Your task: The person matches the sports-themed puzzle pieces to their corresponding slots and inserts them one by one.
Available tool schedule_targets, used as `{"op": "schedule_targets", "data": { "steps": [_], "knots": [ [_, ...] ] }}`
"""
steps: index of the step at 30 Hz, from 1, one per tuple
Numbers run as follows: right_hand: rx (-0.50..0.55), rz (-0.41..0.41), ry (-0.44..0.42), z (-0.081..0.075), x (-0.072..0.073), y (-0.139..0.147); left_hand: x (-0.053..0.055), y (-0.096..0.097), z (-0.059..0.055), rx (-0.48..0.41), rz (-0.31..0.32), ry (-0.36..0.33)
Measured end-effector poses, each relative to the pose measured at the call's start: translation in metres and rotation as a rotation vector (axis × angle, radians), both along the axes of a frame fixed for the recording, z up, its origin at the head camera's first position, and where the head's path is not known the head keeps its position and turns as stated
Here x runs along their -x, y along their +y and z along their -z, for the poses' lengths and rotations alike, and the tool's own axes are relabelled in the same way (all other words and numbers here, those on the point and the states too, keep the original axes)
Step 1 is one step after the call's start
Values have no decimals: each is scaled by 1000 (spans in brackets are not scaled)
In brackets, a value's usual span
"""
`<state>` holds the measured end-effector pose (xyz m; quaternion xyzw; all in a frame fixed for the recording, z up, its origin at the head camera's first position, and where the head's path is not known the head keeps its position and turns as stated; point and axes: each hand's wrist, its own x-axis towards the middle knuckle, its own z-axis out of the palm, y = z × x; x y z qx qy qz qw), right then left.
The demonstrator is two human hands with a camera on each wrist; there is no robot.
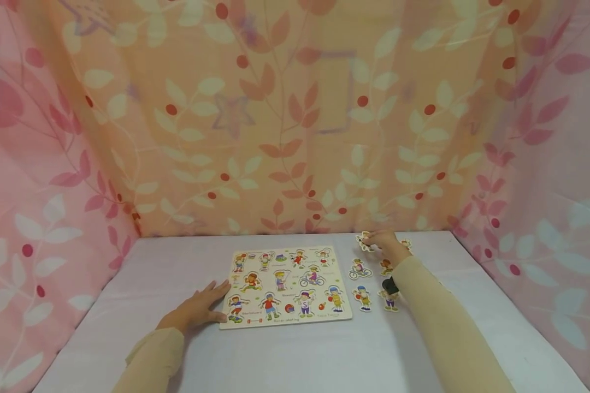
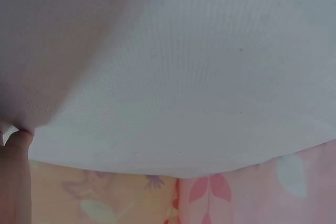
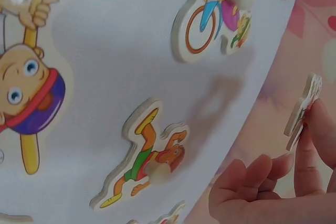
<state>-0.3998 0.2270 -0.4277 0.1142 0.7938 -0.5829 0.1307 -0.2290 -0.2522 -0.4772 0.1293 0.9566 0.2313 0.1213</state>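
Soft, muted light lay fairly evenly across the head view, leaving small lettering on the board (image 1: pixel 268 281) indistinct. The left wrist view was dim and grey, shadowed at upper left, with faint banding on the table (image 2: pixel 210 77). At the right wrist, the table's edge bowed and the cloth (image 3: pixel 273 114) blurred.

A: What place was it?
B: Looked screened-off, makeshift; couldn't tell home from studio.
A: What showed that?
B: Leaf-print curtains (image 1: pixel 285 131) hung round three sides of a white table (image 1: pixel 285 360).
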Motion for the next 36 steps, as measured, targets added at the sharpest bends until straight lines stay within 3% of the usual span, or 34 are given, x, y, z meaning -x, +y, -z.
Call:
{"op": "schedule_targets", "data": {
  "steps": [9, 21, 27, 32, 35, 36],
  "knots": [
    [-76, -9, 11, -9, -6, -8, -1, -2, 0, -5, 8, 9],
    [-23, 20, 69, -20, -23, -20, -2, -1, 0, 2, -13, -8],
    [52, 46, 55, -18, -23, -28, -2, 0, -1, 11, -20, -13],
    [11, 40, 48, -7, -13, -27, -2, 2, -3, -5, -6, -5],
    [-16, 54, 59, -6, -18, -34, -3, 2, -4, -5, -1, -6],
    [-18, 69, 55, -12, -26, -40, -3, 2, -4, -2, 0, -5]
  ]
}}
